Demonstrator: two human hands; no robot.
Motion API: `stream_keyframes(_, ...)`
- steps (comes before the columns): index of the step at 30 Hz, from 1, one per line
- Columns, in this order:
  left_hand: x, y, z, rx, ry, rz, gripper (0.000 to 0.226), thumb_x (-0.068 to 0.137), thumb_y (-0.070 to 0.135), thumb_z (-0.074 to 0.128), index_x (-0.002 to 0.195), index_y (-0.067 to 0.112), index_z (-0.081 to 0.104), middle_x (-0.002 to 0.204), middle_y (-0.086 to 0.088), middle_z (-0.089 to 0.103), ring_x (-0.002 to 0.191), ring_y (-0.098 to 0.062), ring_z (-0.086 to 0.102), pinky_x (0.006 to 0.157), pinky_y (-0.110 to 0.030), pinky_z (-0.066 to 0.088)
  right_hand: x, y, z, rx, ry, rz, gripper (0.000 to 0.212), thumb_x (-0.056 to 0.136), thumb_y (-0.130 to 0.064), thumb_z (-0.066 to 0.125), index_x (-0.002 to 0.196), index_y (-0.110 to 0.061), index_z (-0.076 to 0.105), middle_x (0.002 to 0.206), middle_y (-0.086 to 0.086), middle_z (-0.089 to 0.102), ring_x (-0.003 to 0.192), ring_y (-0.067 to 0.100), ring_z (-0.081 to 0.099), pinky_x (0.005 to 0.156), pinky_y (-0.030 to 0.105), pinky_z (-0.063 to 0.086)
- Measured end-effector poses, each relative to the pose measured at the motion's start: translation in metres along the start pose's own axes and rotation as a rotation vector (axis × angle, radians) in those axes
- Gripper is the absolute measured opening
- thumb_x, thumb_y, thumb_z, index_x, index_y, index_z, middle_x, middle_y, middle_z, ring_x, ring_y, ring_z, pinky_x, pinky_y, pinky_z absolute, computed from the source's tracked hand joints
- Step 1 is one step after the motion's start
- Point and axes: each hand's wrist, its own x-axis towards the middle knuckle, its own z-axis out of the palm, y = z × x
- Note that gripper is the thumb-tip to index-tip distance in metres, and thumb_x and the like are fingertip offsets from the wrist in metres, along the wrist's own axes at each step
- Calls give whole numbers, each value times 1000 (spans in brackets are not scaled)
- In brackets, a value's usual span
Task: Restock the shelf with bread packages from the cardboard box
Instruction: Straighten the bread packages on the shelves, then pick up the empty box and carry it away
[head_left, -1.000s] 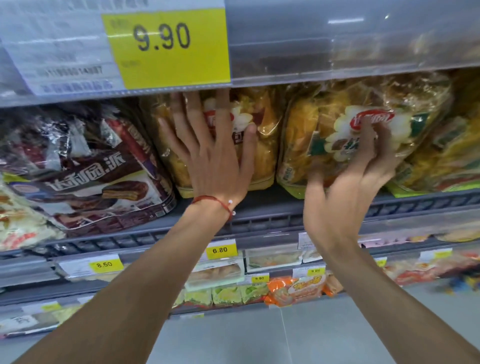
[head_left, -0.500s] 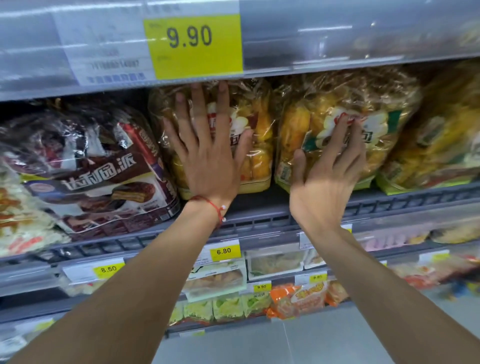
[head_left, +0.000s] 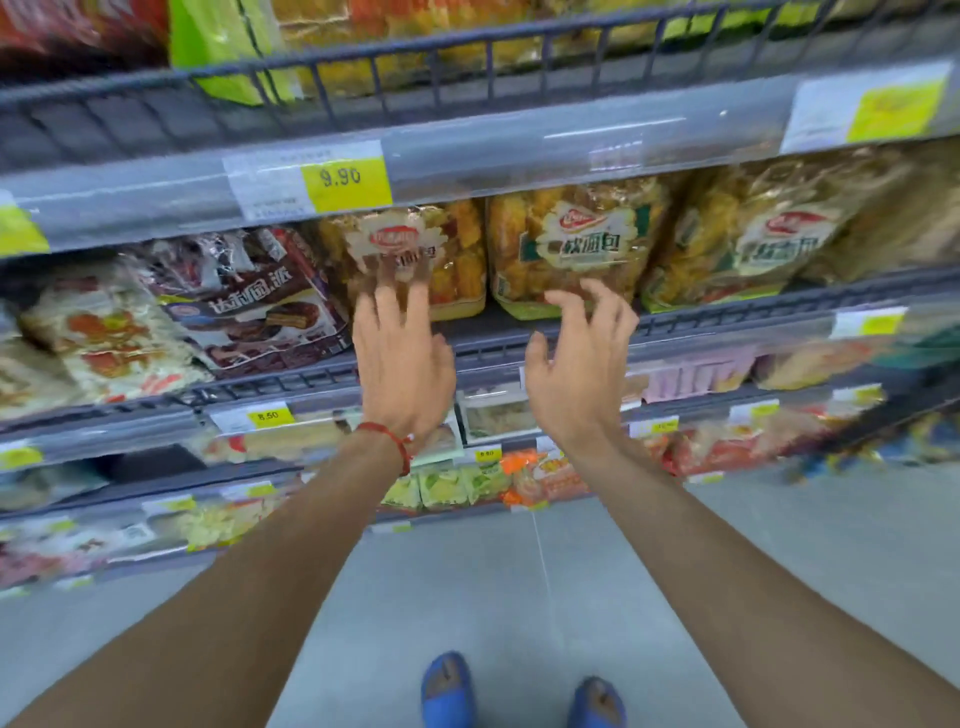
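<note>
At frame centre, on the shelf (head_left: 519, 332) under the 9.90 tag (head_left: 347, 177), two bread packs (head_left: 571, 244) stand upright side by side, a third to their right. They are clear bags of golden rolls with a cream label and green base, fronts facing out, lightly crumpled. Left hand (head_left: 402, 358) is in front of the left pack (head_left: 415, 249), fingers extended and apart, blurred; contact cannot be confirmed. Right hand (head_left: 576, 369) is below the middle pack, fingers curled and apart, holding nothing. Judgement: placement on this row looks complete and both hands are free. Next move calls for finding the box, not in view, and fetching another pack. Floor (head_left: 519, 597) lies below.
</note>
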Motion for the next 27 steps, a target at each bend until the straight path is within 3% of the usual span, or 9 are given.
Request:
stream_keyframes(4,-48,14,-28,-198,-147,8,57,91,14,53,146,13,40,149,-9,38,135,-31,31,112,-42,33,-41,-12,-46,53,-86,42,34,89,-8,62,122,-11,69,135,14,55,130,34,42,101,32,29)
stream_keyframes(8,-96,23,-56,-396,-240,4,52,92,13,51,143,19,43,142,-2,45,131,-25,37,106,-36,34,-88,-24,-83,86,-86,123,29,90,-6,56,114,-13,71,122,10,62,122,32,48,104,34,36)
stream_keyframes(12,-140,12,-81,-514,-354,84,48,92,13,52,140,18,49,134,-3,50,128,-25,44,108,-38,36,-154,-42,-109,90,-51,265,28,92,-9,58,115,-19,71,120,5,63,121,30,49,101,32,35)
stream_keyframes(16,-186,-10,-116,-568,-458,216,45,95,15,56,140,14,50,134,-8,51,129,-25,42,105,-25,26,-234,-62,-116,176,-1,437,26,90,-12,62,113,-19,72,123,7,65,120,31,55,101,33,40)
stream_keyframes(22,-252,-44,-163,-590,-655,320,45,94,11,57,139,17,51,140,-6,50,133,-25,42,109,-28,30,-347,-108,-131,242,113,673,28,95,-9,59,117,-20,71,113,-7,60,121,26,57,104,48,47)
stream_keyframes(27,-317,-59,-176,-598,-830,358,43,95,17,57,138,22,52,141,0,50,129,-21,49,108,-41,41,-430,-130,-149,303,178,825,27,96,-10,59,117,-22,72,119,-7,63,119,18,57,102,47,49)
